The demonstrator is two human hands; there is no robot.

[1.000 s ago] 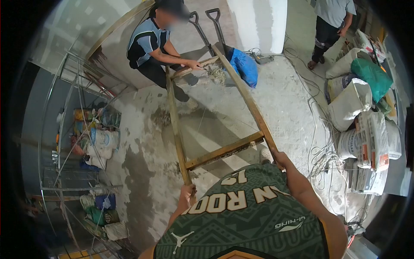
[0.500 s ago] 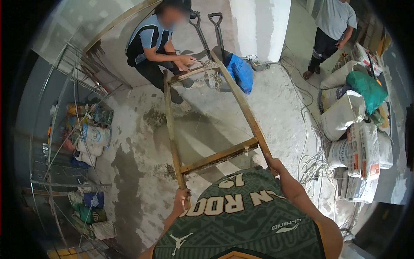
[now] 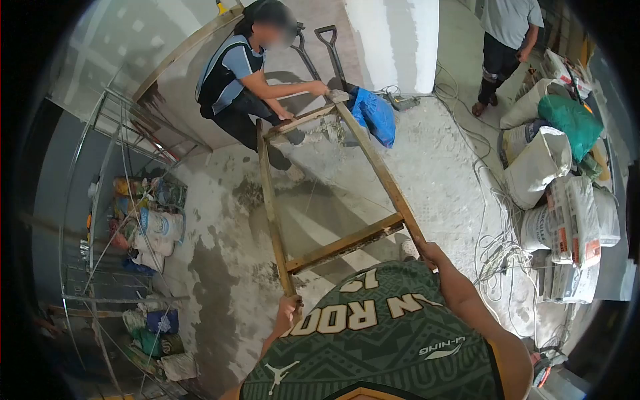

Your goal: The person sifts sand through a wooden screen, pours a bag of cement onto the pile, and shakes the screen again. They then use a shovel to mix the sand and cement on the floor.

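Note:
A wooden frame (image 3: 380, 169) of two long rails joined by crosspieces stretches away from my body over the floor. My left hand (image 3: 289, 311) is closed round the near end of its left rail. The near end of the right rail is in my right hand (image 3: 430, 255), also closed. Just beyond my hands runs the near crosspiece (image 3: 347, 244), with dark crust along its lower edge. At the far crosspiece (image 3: 300, 121) a crouching co-worker (image 3: 233, 73) has one hand on the wood and the other at the right corner, by a greyish lump I cannot make out.
Two shovels (image 3: 331, 53) and a blue bag (image 3: 375, 117) are behind the frame's far end. Metal scaffolding (image 3: 93, 180) stands left, with piled bags (image 3: 160, 227). On the right are loose cables (image 3: 497, 250), stacked sacks (image 3: 573, 220) and another person (image 3: 510, 47) standing.
The co-worker's one hand has moved right along the far crosspiece to the corner. The view has shifted slightly. Both my hands have kept hold of the rails.

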